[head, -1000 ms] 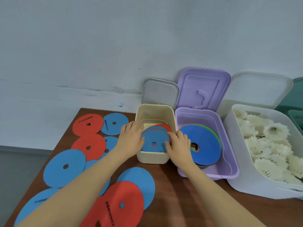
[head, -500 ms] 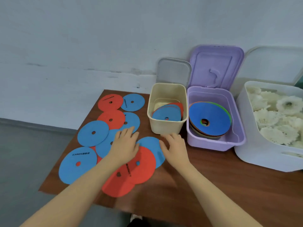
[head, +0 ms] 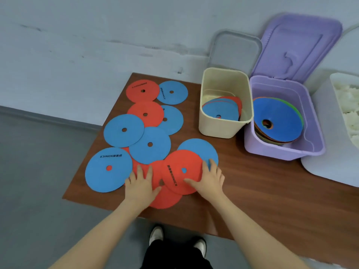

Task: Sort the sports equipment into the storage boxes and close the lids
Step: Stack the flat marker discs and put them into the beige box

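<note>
Across the brown wooden surface, flat blue and red discs lie overlapping on the left half, with three open storage boxes along the right. Farthest right, the white box is cut off by the frame edge, so only a strip of the white shuttlecocks inside shows, too blurred to count. Beside it the purple box holds a stack of discs with a blue one on top; green and orange rims peek out beneath, the rest of the stack is hidden. Its purple lid stands open against the wall. Touching its left wall, the cream box holds tilted blue and red discs, partly hidden by its front wall; a grey translucent lid leans behind it.

Among the loose discs, the big blue disc at the near left bears dark upside-down lettering, seemingly "SONICE" with smaller characters that cannot be read. Similar print, only partly legible, shows on the far red disc and its blue neighbour.

Nearest, the top red disc, also printed, overlaps a blue disc and another red disc. Flat and spread, the right hand rests on the top red disc's right edge, fingertips reaching the blue one. Likewise flat-fingered, the left hand presses on the red discs beside it, covering their edges.
</note>
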A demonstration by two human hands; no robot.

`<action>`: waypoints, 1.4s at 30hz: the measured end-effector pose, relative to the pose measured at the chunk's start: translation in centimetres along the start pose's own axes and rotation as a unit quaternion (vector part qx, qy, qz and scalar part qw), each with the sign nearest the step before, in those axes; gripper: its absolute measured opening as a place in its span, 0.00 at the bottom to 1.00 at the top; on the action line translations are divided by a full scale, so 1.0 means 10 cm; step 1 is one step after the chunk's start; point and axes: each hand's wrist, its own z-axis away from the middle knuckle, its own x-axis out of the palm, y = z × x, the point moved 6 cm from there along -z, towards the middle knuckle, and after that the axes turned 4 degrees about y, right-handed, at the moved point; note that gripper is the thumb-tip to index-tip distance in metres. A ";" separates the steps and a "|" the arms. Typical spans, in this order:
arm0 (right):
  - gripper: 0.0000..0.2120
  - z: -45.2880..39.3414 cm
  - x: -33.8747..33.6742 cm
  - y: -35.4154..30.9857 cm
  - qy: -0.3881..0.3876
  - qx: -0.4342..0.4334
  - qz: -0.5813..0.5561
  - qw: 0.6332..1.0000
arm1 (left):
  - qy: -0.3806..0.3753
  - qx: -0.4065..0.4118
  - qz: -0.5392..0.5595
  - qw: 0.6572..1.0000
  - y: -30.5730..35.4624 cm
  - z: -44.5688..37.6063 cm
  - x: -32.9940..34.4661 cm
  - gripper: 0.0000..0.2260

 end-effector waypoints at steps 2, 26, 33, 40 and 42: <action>0.48 0.03 0.10 -0.03 0.013 0.030 -0.017 0.999 | -0.001 0.016 0.005 1.000 -0.02 0.00 0.01 0.35; 0.46 0.26 0.30 -0.35 0.029 0.058 -0.053 0.996 | 0.049 0.075 0.159 0.983 -0.15 0.06 0.14 0.32; 0.35 0.39 0.48 -0.55 0.041 0.040 -0.116 0.992 | 0.062 0.061 0.160 0.983 -0.21 0.02 0.06 0.32; 0.32 0.47 0.51 -0.51 0.079 0.035 -0.092 0.992 | 0.112 0.096 0.146 0.978 -0.17 0.08 0.09 0.34; 0.35 0.50 0.55 -0.54 0.074 0.037 -0.097 0.992 | 0.102 0.083 0.152 0.980 -0.16 0.09 0.12 0.33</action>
